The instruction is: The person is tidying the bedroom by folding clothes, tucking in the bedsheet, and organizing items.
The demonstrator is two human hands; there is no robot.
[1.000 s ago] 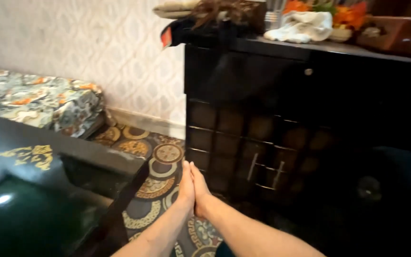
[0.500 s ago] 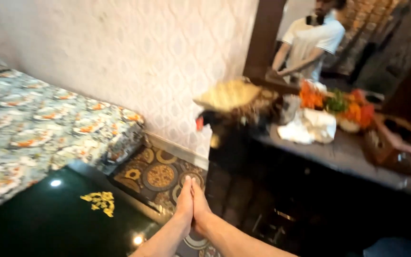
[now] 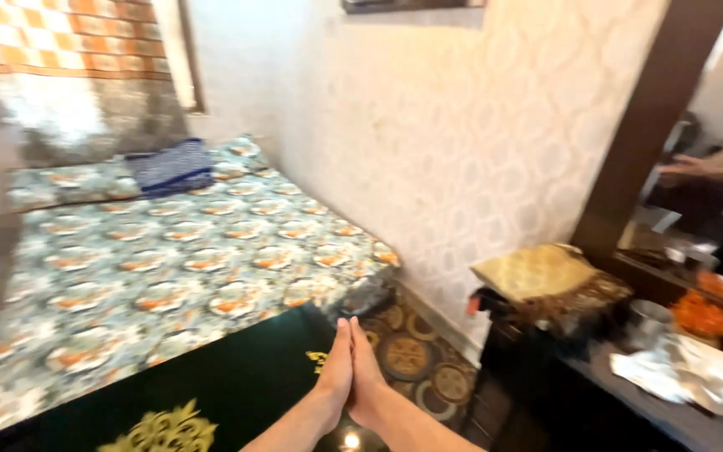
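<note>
My left hand (image 3: 336,372) and my right hand (image 3: 370,377) are pressed flat against each other, palm to palm, fingers straight and pointing away from me. Neither hand holds anything. They hover above the near corner of a glossy black table (image 3: 236,385) with gold ornaments. Both forearms come up from the bottom edge of the view.
A bed with a floral cover (image 3: 169,259) and a blue folded cloth (image 3: 169,167) lies to the left. A dark cabinet (image 3: 562,402) at right carries a gold cushion (image 3: 537,272), a steel cup (image 3: 648,322), a white cloth (image 3: 688,372) and orange flowers (image 3: 700,314). A patterned carpet (image 3: 412,360) lies between.
The view has swung up and to the left, from the cabinet front to the bed and wall. My hands stay pressed together in the same pose.
</note>
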